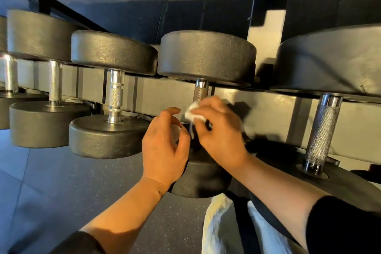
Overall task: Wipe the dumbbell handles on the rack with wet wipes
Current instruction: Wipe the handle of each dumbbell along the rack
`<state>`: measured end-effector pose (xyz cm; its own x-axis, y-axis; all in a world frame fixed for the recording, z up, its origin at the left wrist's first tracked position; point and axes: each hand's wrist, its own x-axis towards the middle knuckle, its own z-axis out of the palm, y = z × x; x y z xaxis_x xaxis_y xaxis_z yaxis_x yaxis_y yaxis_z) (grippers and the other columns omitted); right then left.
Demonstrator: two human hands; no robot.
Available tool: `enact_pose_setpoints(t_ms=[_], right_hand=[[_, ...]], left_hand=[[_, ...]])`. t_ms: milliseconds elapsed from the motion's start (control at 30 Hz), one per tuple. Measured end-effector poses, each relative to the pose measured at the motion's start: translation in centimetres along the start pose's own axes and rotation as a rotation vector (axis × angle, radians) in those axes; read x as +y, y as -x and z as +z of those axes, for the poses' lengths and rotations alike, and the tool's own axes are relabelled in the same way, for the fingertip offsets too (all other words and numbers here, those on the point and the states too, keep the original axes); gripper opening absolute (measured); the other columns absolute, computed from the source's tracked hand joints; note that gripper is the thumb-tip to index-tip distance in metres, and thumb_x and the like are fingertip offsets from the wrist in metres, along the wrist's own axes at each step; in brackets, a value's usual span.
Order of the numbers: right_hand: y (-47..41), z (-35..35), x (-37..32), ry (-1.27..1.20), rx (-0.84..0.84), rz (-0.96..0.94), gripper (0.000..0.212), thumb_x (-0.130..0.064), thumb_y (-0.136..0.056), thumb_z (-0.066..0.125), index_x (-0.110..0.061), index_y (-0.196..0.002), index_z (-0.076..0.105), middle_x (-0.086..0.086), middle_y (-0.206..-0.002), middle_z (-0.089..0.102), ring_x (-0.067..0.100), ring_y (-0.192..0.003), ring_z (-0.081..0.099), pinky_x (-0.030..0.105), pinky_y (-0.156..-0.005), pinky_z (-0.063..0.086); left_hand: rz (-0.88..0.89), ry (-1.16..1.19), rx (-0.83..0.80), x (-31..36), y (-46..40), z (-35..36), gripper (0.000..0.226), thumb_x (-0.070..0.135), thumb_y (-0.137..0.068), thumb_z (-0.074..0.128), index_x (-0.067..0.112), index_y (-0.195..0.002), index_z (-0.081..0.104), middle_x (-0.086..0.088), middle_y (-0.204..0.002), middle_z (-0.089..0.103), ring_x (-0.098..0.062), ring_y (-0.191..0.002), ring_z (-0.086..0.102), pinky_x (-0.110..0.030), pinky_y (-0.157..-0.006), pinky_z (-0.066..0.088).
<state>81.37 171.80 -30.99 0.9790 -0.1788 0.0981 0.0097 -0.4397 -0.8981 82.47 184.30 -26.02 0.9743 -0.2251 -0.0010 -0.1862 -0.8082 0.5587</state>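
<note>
A row of black dumbbells lies across the rack (268, 107). My right hand (220, 130) grips a crumpled white wet wipe (192, 112) and holds it around the lower part of the middle dumbbell's knurled handle (201, 92). My left hand (165, 148) hovers just left of that handle with its fingers loosely curled and nothing in them, above the dumbbell's near head (202, 179). Other steel handles stand to the left (115, 97) and to the right (321, 132).
The dumbbell heads sit close together, with narrow gaps between the handles. Dark speckled rubber floor (51, 181) lies below and to the left. My light trouser legs (222, 229) show at the bottom, close to the rack.
</note>
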Motion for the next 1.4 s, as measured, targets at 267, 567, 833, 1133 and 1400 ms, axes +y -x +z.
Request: enact_pose_setpoints(t_ms=[267, 567, 833, 1133, 1400], right_hand=[[-1.7, 0.5, 0.8, 0.393, -0.098, -0.178, 0.037, 0.007, -0.071, 0.072, -0.003, -0.107, 0.069, 0.007, -0.117, 0.065, 0.02, -0.101, 0.044, 0.031, -0.08, 0.053], [0.4, -0.8, -0.1, 0.108, -0.494, 0.066, 0.021, 0.01, -0.078, 0.064, -0.006, -0.086, 0.076, 0.003, -0.103, 0.069, 0.005, -0.101, 0.057, 0.012, -0.094, 0.042], [-2.6, 0.5, -2.5, 0.55, -0.091, -0.017, 0.03, 0.006, -0.082, 0.059, -0.014, -0.1, 0.073, 0.005, -0.114, 0.065, 0.013, -0.109, 0.058, 0.02, -0.095, 0.039], [-3.1, 2.1, -4.4, 0.855, -0.407, -0.071, 0.023, 0.005, -0.071, 0.066, -0.011, -0.086, 0.074, 0.007, -0.094, 0.068, 0.031, -0.089, 0.053, 0.033, -0.082, 0.045], [-1.8, 2.2, -5.5, 0.636, -0.469, 0.229, 0.032, 0.009, -0.076, 0.066, -0.008, -0.102, 0.074, 0.008, -0.113, 0.067, 0.021, -0.107, 0.058, 0.024, -0.093, 0.045]], left_hand=[[0.019, 0.062, 0.026, -0.3, 0.1, -0.1, 0.037, 0.032, -0.083, 0.048, 0.012, -0.114, 0.053, 0.003, -0.088, 0.058, -0.014, -0.082, 0.057, -0.026, -0.074, 0.045], [0.029, 0.459, 0.037, -1.4, -0.2, -0.8, 0.026, 0.018, -0.083, 0.058, 0.028, -0.105, 0.048, 0.013, -0.081, 0.06, -0.001, -0.076, 0.058, -0.005, -0.069, 0.041], [0.207, 0.303, -0.22, -7.1, -4.4, -4.6, 0.036, 0.016, -0.082, 0.056, 0.013, -0.118, 0.052, -0.002, -0.098, 0.061, -0.018, -0.096, 0.057, -0.022, -0.085, 0.04], [0.395, -0.064, -0.46, -12.7, -6.7, -8.7, 0.048, 0.015, -0.085, 0.063, 0.008, -0.13, 0.046, -0.015, -0.12, 0.053, -0.03, -0.112, 0.048, -0.04, -0.094, 0.042], [0.396, -0.005, -0.417, -12.4, -6.5, -8.5, 0.038, 0.018, -0.092, 0.051, 0.014, -0.129, 0.042, -0.008, -0.111, 0.052, -0.024, -0.094, 0.053, -0.036, -0.076, 0.049]])
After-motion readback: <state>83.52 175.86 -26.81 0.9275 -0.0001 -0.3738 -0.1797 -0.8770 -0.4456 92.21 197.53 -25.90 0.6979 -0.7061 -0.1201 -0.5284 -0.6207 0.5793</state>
